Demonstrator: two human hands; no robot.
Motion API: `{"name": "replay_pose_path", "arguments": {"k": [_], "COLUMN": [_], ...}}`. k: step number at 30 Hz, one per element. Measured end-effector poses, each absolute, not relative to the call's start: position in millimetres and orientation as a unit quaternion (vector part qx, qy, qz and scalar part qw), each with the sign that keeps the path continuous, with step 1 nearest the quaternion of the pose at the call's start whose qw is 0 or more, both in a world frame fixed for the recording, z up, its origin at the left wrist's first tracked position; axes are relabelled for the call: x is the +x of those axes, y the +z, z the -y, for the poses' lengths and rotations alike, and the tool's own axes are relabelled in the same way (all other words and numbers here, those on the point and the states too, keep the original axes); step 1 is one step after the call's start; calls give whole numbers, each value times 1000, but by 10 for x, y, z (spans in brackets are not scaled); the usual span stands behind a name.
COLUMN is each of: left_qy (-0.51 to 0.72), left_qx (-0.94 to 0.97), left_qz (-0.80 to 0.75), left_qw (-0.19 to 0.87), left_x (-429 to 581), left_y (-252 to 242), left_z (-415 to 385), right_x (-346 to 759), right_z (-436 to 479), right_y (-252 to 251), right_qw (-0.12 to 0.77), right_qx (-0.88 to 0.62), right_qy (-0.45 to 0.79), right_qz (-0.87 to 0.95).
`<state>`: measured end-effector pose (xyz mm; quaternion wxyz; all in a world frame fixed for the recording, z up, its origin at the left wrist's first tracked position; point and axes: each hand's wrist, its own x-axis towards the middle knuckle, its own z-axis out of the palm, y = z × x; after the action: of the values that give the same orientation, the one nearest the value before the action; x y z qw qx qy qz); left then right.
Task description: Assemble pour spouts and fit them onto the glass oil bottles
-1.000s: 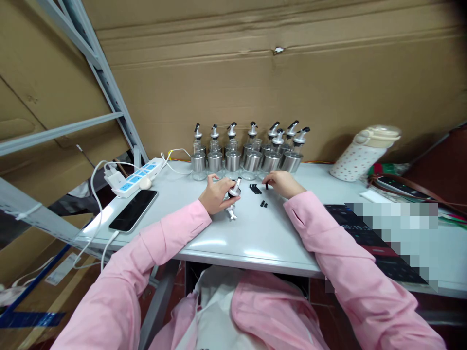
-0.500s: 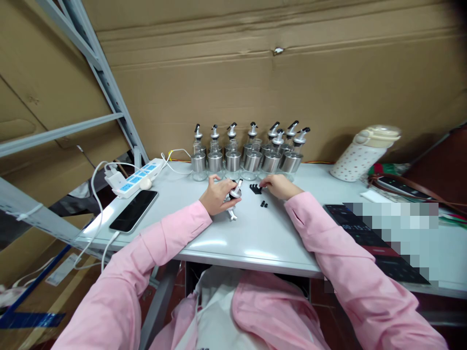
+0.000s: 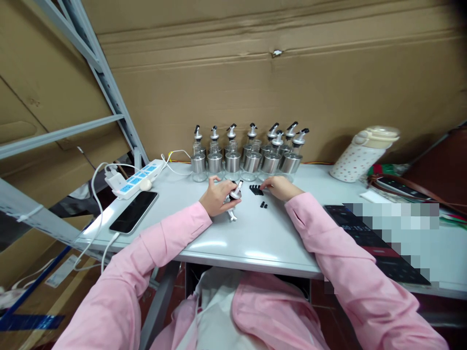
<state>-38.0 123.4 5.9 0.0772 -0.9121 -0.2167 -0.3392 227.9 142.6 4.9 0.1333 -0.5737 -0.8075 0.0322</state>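
My left hand (image 3: 216, 197) is closed around a silver-and-black bottle pour spout (image 3: 236, 191), its thin tube tilted up to the right. Below that hand, a small pale forked piece (image 3: 232, 215) lies on the table, partly hidden. My right hand (image 3: 279, 188) has its fingertips pinched at the right end of a row of small black caps (image 3: 256, 190), with the end cap at the fingertips. Two more small black caps (image 3: 263, 204) lie just in front of the row.
Glass-and-steel bottles (image 3: 233, 163), several topped with pour spouts, stand along the cardboard wall. On the left are a power strip (image 3: 140, 179) with cables and a phone (image 3: 134, 212). A dotted tumbler (image 3: 359, 158) and a dark tablet-like screen (image 3: 350, 223) are on the right.
My right fingertips have shifted very slightly at the end of the cap row, where the end cap now sits lined up with the others. My left hand holds the spout as before.
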Motion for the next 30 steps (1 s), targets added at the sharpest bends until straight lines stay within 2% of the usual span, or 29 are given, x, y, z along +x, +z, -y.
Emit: {"name": "replay_pose_path", "arguments": {"k": [8, 14, 17, 19, 22, 25, 30], "left_qy": [-344, -365, -347, -325, -299, -290, -273], "left_qx": [-912, -908, -913, -918, -924, -926, -932], "left_qz": [210, 189, 202, 217, 236, 240, 237], "left_qw": [78, 84, 76, 66, 48, 29, 13], "left_x": [-373, -376, -379, -379, -374, -365, -360], "left_y": [70, 61, 60, 59, 51, 45, 57], "left_z": [-1228, -1230, -1233, -1235, -1237, -1237, -1227], "right_x": [2204, 2133, 2094, 2058, 1978, 1872, 1714], "right_z": [-1386, -1361, -1325, -1279, -1186, -1098, -1019], "right_y": [88, 90, 144, 210, 319, 392, 407], "right_qw": [137, 166, 214, 272, 333, 348, 339], "right_qx": [-562, -562, -555, -531, -461, -403, -365], "right_qy": [28, 54, 78, 134, 295, 410, 469], "right_qz": [815, 808, 800, 791, 768, 740, 729]}}
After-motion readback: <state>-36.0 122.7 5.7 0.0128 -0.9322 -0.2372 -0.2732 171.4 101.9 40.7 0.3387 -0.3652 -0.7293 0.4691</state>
